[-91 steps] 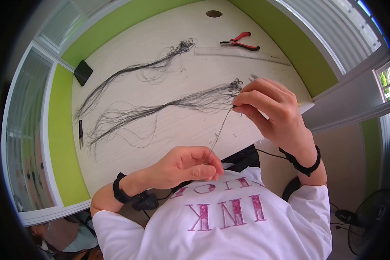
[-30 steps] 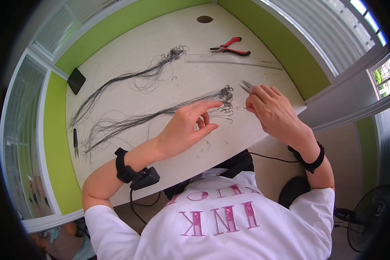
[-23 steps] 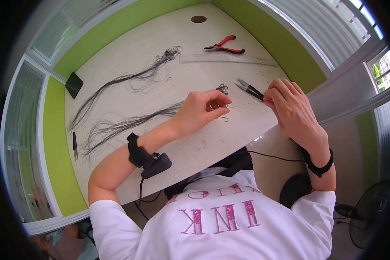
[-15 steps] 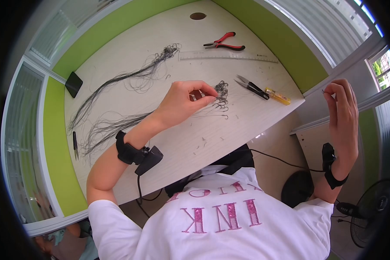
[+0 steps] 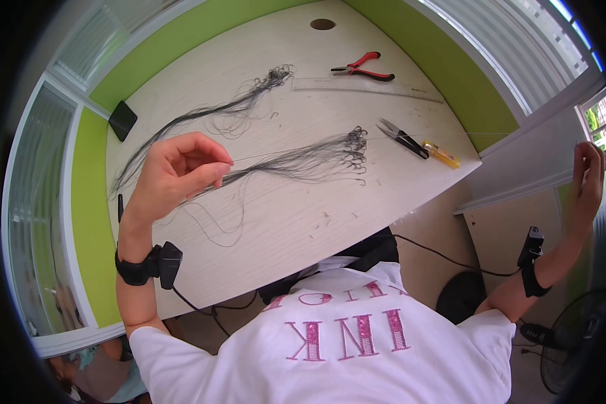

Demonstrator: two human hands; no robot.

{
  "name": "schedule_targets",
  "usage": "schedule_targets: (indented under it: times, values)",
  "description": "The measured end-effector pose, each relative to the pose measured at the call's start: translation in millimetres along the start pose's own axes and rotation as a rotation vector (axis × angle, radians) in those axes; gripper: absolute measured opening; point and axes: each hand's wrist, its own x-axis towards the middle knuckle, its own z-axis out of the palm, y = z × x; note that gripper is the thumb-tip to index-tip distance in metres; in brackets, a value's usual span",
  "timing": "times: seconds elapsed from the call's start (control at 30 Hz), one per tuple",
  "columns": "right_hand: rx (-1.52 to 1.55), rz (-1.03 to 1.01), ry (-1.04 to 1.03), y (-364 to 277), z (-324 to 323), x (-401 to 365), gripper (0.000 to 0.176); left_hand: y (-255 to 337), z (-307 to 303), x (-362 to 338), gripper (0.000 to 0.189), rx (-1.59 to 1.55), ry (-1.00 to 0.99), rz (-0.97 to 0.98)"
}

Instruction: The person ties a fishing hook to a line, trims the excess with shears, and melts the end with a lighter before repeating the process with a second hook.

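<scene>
My left hand (image 5: 185, 176) is closed in a pinch on a thin fishing line (image 5: 269, 154) above the left half of the table. The line stretches rightward, over the hooks and scissors, towards my right hand (image 5: 588, 176). Raised beyond the table's right edge, that hand pinches the far end; a tiny dark tip shows at its fingers, too small to make out. Below the line lies a bundle of snelled fish hooks (image 5: 357, 147), hooks to the right and dark lines trailing left under my left hand. A second hook bundle (image 5: 276, 76) lies farther back.
Red-handled pliers (image 5: 365, 69) and a clear ruler (image 5: 367, 88) lie at the back. Black thread snips (image 5: 405, 140) sit beside a yellow-handled tool (image 5: 442, 155). A dark flat object (image 5: 122, 120) leans by the left green partition (image 5: 91, 202). A fan (image 5: 572, 350) stands lower right.
My left hand has moved left and down along the line, away from the hooks. My right hand has gone farther right and slightly lower, and more line shows between them.
</scene>
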Motion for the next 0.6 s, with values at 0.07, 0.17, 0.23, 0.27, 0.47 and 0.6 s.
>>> schedule_targets:
  times: [0.07, 0.17, 0.23, 0.27, 0.47, 0.6]
  values:
    - [0.066, -0.094, -0.086, -34, 22, 0, 0.008, -9, -22, -26, 0.008, 0.087, 0.131, 0.020]
    - [0.245, -0.315, -0.262, -86, 59, -10, 0.008, -28, -59, -62, 0.005, 0.199, 0.241, -0.056]
    - [0.402, -0.433, -0.414, -116, 82, -15, 0.009, -48, -79, -78, 0.004, 0.397, 0.339, -0.190]
    - [0.440, -0.491, -0.454, -127, 97, -19, 0.008, -58, -83, -83, 0.004, 0.396, 0.342, -0.191]
    - [0.558, -0.675, -0.637, -167, 150, -33, 0.007, -111, -98, -92, 0.007, 0.472, 0.413, -0.256]
    - [0.543, -0.700, -0.636, -175, 161, -37, 0.006, -117, -103, -94, 0.012, 0.564, 0.427, -0.211]
